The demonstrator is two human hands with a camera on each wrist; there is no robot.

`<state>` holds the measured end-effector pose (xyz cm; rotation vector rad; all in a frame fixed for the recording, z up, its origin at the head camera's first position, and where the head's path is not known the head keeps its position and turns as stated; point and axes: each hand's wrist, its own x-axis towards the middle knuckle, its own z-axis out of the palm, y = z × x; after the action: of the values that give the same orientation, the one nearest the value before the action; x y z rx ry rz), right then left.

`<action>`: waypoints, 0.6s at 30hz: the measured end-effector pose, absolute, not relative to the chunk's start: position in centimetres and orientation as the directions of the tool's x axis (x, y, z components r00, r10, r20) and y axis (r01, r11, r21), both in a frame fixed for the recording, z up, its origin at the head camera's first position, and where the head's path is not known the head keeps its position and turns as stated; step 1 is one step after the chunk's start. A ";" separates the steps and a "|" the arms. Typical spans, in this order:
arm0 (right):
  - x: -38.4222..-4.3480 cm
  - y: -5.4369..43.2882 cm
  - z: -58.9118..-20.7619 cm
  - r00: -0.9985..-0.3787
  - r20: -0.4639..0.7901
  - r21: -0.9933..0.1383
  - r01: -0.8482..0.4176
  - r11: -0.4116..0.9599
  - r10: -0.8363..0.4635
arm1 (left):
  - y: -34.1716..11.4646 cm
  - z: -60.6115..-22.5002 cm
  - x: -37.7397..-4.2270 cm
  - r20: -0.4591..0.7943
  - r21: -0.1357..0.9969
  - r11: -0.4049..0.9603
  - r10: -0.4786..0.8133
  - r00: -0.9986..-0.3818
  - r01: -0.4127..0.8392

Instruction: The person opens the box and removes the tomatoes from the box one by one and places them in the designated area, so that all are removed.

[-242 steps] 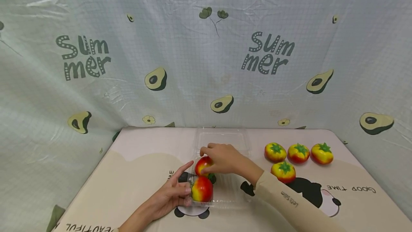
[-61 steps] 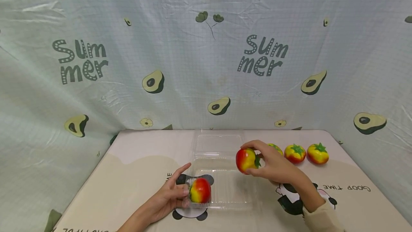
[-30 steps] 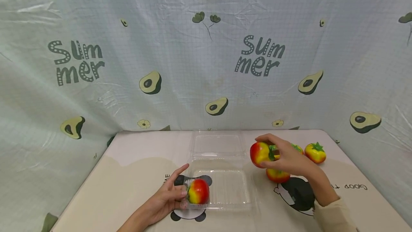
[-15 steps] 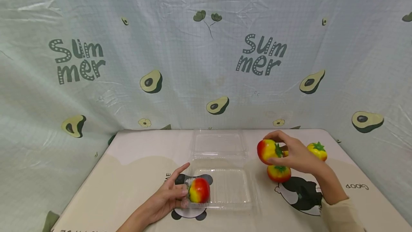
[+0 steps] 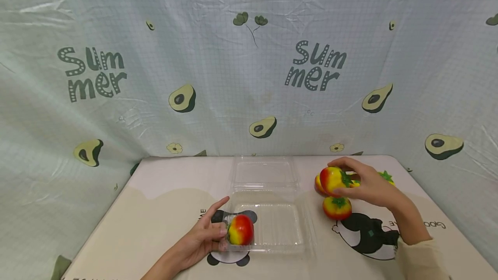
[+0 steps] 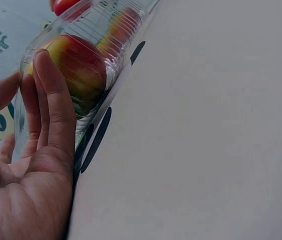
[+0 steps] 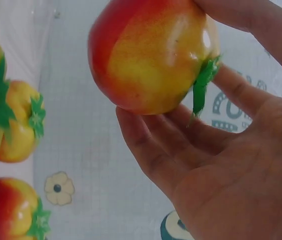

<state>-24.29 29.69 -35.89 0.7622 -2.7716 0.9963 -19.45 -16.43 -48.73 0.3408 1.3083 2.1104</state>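
Note:
Thumb and fingertips of my right hand [image 5: 367,185] hold a red-and-yellow artificial fruit [image 5: 331,181] with a green leafy top. That fruit overlaps a similar fruit [image 5: 318,184] in the head view, with another fruit [image 5: 337,208] just in front of it. At the left, my left hand [image 5: 198,239] grips the side of a clear plastic clamshell box [image 5: 278,244], one finger stretched outward. Inside the box, against that side, sits one fruit [image 5: 241,230]. In the left wrist view my fingers [image 6: 56,95] lie against the box wall beside this fruit.
The box's clear lid [image 5: 264,172] lies folded back behind it. One more fruit [image 5: 387,177] stands at the far right, partly behind my right hand. A patterned sheet [image 5: 225,55] hangs behind the printed table [image 5: 175,176].
Earlier my right hand was over a second fruit in the box. It has carried that fruit rightward to the group on the table. My left hand has stayed at the box.

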 end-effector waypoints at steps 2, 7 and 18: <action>-24.4 30.1 -36.0 -0.873 0.248 -0.565 -0.482 0.670 -0.420 | -16.4 -48.7 -19.4 -0.101 0.875 -0.313 0.628 -0.772 -0.369; -24.5 30.9 -36.0 -0.886 0.223 -0.558 -0.458 0.692 -0.406 | -16.4 -48.8 -19.4 -0.101 0.875 -0.312 0.628 -0.771 -0.370; -24.8 32.7 -36.4 -0.894 0.226 -0.546 -0.446 0.710 -0.388 | -16.4 -48.8 -19.5 -0.101 0.874 -0.314 0.628 -0.772 -0.371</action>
<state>-24.75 32.74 -36.37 0.6888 -2.8168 0.9364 -19.47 -16.43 -48.84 0.3427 1.3075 2.1116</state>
